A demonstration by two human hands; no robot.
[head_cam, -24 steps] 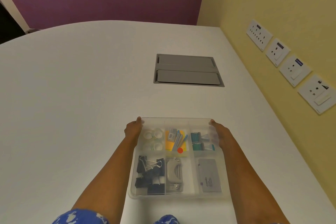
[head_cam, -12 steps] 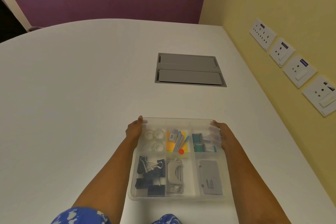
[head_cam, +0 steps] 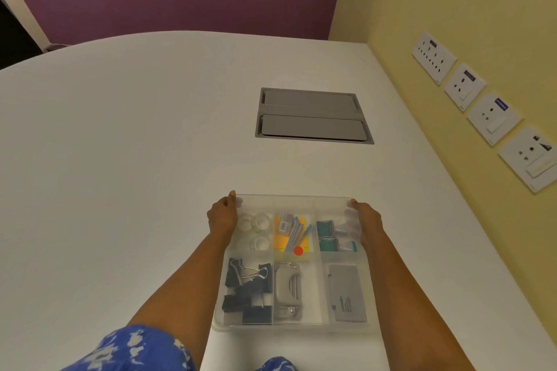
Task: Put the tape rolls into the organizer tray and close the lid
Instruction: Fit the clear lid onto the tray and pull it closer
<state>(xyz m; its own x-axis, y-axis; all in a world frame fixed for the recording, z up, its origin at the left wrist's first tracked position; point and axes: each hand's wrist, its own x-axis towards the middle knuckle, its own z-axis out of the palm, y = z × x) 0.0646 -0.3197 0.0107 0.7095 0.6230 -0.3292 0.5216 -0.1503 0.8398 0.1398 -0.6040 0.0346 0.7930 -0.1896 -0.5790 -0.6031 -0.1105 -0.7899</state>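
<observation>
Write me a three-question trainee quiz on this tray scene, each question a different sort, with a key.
1. True or false: the tape rolls lie in the far-left compartment of the organizer tray.
2. Multiple choice: where do the left hand and right hand sit? A) on the near corners B) at the far corners, holding the clear lid C) flat on the table, away from the tray
3. Fill in: the compartment just nearer than the tape rolls holds black ____.

Key
1. True
2. B
3. binder clips
</observation>
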